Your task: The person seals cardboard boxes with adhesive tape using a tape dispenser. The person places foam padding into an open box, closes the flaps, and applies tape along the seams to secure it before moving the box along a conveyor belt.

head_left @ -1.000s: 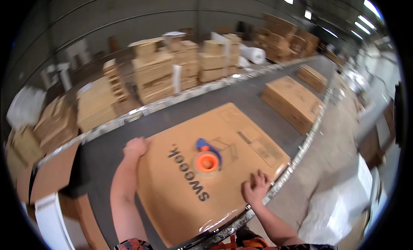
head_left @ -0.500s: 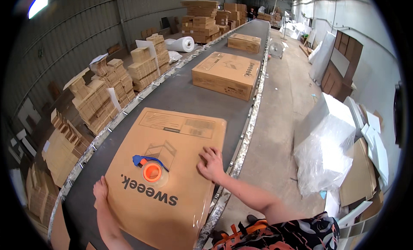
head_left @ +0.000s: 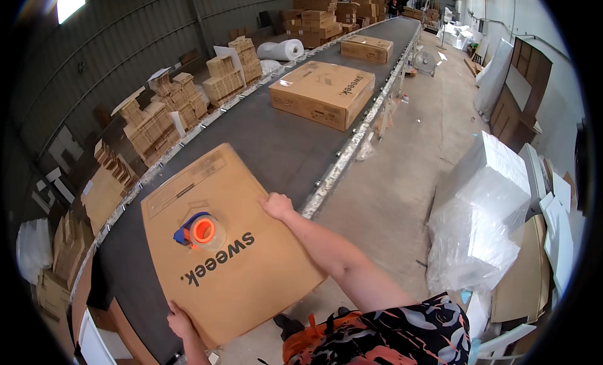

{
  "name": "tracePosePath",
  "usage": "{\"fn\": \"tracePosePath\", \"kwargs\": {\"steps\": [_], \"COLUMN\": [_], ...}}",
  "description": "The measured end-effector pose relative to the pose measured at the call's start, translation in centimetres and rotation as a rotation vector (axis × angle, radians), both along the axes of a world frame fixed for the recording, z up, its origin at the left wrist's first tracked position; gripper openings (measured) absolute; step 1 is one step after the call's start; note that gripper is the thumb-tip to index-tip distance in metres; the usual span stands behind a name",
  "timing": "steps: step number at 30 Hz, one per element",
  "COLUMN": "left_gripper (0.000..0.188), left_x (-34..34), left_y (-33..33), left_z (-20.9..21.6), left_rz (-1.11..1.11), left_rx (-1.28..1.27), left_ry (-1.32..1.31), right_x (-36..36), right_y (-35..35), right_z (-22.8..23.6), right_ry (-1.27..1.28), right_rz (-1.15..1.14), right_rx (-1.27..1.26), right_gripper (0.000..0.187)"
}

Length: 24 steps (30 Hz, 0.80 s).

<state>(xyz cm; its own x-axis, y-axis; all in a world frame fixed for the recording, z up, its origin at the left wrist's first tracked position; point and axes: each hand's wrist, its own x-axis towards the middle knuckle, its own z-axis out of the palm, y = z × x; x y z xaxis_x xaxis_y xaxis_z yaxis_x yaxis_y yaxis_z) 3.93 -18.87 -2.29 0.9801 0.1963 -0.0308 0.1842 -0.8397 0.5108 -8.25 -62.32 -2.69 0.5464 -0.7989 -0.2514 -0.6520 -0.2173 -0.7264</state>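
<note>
A large flat cardboard box (head_left: 251,283) lies askew across the dark conveyor belt (head_left: 251,136), its near right part jutting past the belt's edge towards me. My right hand (head_left: 276,206) grips its right edge, fingers curled over the rim. Lower down, my left hand (head_left: 180,321) holds the left edge close to the near corner, thumb up on the cardboard. On top of the box rests a tape dispenser (head_left: 182,234) with a blue handle and a clear roll on an orange core. Neither hand touches the dispenser.
Farther along the belt sit a second box (head_left: 323,95) and a smaller box (head_left: 367,49). Stacks of flat cardboard (head_left: 151,129) line the left side. To the right, plastic-wrapped white foam blocks (head_left: 477,208) stand on the floor, and a floor fan (head_left: 424,62) stands beyond.
The large box has turned counter-clockwise, its far end swinging left and its near end coming off the belt towards me. My right hand has gone from its top face to its edge.
</note>
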Motion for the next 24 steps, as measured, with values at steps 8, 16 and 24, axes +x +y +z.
{"fn": "tracePosePath", "kwargs": {"steps": [8, 16, 24], "left_gripper": [0.043, 0.041, 0.048], "left_x": [-13.3, -11.2, -11.1], "left_y": [5.0, 1.4, 2.1], "left_z": [-1.4, -6.0, -7.3], "left_rz": [-0.141, 0.080, 0.100], "left_rx": [0.764, -0.748, -0.664], "left_ry": [-0.113, -0.446, -0.389], "right_x": [-6.1, -16.0, -15.5], "right_y": [3.4, 10.0, 7.3], "right_z": [0.7, 0.5, -6.7], "right_ry": [-0.235, 0.052, -0.297], "right_rz": [0.212, 1.054, 0.807], "right_rx": [-0.116, -1.056, -1.149], "right_gripper": [0.069, 0.078, 0.054]}}
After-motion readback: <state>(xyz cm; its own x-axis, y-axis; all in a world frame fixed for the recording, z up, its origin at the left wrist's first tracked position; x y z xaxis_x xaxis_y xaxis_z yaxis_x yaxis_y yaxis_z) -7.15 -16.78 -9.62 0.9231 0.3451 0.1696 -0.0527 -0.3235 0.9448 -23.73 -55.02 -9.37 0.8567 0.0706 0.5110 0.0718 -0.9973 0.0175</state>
